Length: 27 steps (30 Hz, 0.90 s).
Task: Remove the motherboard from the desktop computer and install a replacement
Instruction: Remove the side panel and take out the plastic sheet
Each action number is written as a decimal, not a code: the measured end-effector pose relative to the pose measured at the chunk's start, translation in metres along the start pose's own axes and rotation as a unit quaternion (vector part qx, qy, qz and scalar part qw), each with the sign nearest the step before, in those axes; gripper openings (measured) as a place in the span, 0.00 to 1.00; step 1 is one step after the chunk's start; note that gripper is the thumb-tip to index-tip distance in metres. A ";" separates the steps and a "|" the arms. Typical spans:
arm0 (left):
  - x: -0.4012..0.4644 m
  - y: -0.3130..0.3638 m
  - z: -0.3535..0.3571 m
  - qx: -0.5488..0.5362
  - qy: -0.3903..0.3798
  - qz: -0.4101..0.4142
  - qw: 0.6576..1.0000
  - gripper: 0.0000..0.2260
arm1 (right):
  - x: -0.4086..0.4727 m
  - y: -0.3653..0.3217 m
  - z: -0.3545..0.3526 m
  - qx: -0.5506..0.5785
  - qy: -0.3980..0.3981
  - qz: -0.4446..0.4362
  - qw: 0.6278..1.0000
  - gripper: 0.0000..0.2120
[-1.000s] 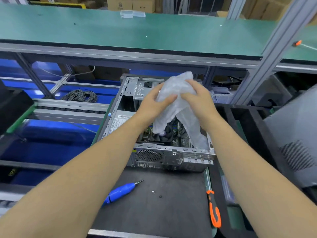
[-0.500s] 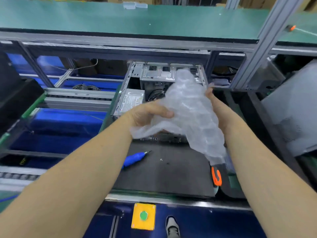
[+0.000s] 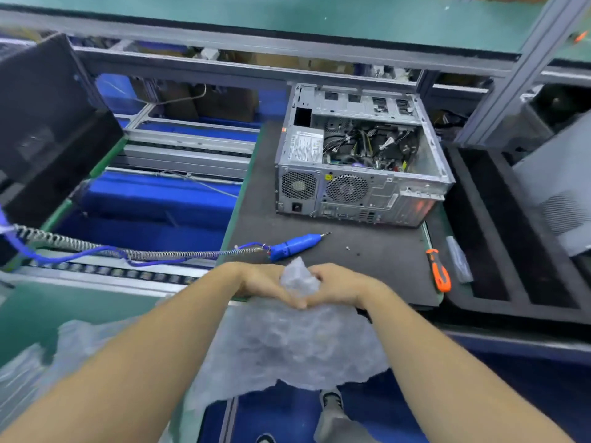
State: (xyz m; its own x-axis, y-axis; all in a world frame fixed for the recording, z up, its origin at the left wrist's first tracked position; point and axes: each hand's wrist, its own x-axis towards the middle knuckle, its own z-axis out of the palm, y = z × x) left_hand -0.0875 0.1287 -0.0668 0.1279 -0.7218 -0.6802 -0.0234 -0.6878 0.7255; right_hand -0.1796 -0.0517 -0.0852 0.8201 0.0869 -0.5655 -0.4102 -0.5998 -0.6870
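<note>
One black work mat (image 3: 367, 260) on the bench; near edge runs just beyond the hands, right edge meets a black foam tray (image 3: 499, 238). One desktop computer (image 3: 358, 174), side panel off, sits at the mat's far right corner, cables and motherboard (image 3: 367, 148) visible inside, partly hidden by wiring. Open mat between case and hands. One bubble-wrap sheet (image 3: 287, 343) hangs below the mat's near edge, bunched at top. Two hands: left hand (image 3: 262, 282) and right hand (image 3: 339, 286) side by side, fingers curled, both gripping the bunched top of the wrap. One blue electric screwdriver (image 3: 295, 246) on a coiled cord lies left of centre; one orange-handled screwdriver (image 3: 439, 274) at the right edge. Two small screws (image 3: 348, 248) lie loose mid-mat.
</note>
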 end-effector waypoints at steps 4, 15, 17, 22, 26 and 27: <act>-0.022 -0.027 -0.018 -0.043 0.026 -0.094 0.994 0.17 | 0.014 -0.014 0.024 0.049 -0.024 0.003 0.999 0.23; -0.088 -0.091 -0.053 0.249 -0.051 -0.516 0.818 0.33 | 0.029 -0.009 0.060 -0.087 -0.086 0.021 0.992 0.25; -0.096 -0.111 -0.051 0.334 0.044 -0.551 0.763 0.36 | 0.030 -0.005 0.061 -0.082 -0.084 0.026 0.993 0.21; -0.093 -0.148 -0.047 0.518 0.186 -0.385 0.741 0.36 | 0.034 0.003 0.057 -0.068 -0.038 0.029 0.997 0.15; -0.067 -0.150 -0.028 0.445 0.128 -0.297 0.835 0.33 | 0.035 0.006 0.058 -0.072 -0.037 0.029 0.996 0.14; -0.062 -0.152 -0.022 0.451 0.133 -0.291 0.833 0.29 | 0.035 0.007 0.059 -0.074 -0.039 0.029 0.996 0.14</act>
State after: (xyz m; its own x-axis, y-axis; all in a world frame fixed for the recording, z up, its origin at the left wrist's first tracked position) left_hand -0.0700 0.2802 -0.1326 0.5898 -0.2866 -0.7550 -0.6019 -0.7793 -0.1744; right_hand -0.1771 -0.0062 -0.1363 0.7612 0.1075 -0.6395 -0.3873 -0.7156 -0.5813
